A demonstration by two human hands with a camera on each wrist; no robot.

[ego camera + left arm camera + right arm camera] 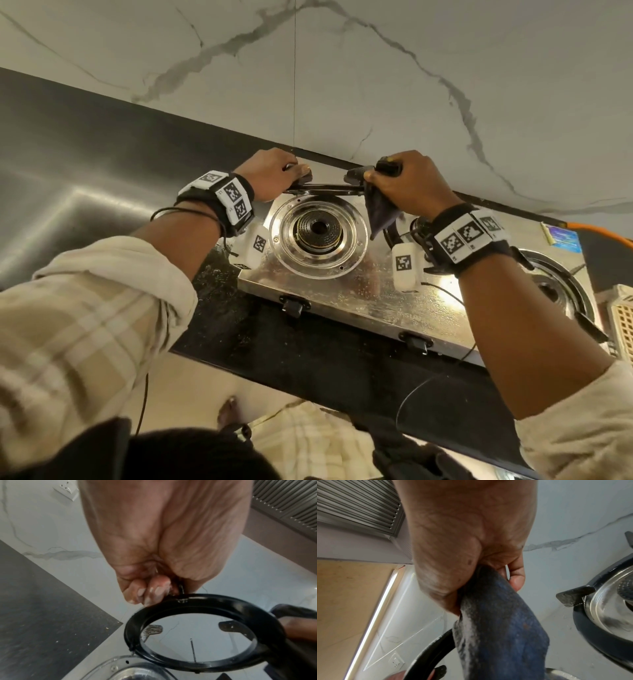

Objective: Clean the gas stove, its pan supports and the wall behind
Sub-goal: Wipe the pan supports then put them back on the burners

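A black ring-shaped pan support (pixel 323 187) (pixel 192 631) is held above the left burner (pixel 318 229) of the steel gas stove (pixel 370 301). My left hand (pixel 274 174) (pixel 150 591) grips its left side with curled fingers. My right hand (pixel 402 181) (pixel 467 563) clutches a dark blue cloth (pixel 380 210) (pixel 500 626) bunched against the support's right side. The cloth hangs down from the fist, with pale suds along its left edge. A second pan support (pixel 597 632) sits on the right burner (pixel 551 287). The white marble wall (pixel 376 85) rises just behind.
Dark countertop (pixel 89 164) stretches to the left of the stove. Two black knobs (pixel 293 305) stick out of the stove front. An orange gas hose (pixel 599 231) runs off at the right, beside a beige basket (pixel 621 315). A wall socket (pixel 67 488) and a metal grille (pixel 359 507) are overhead.
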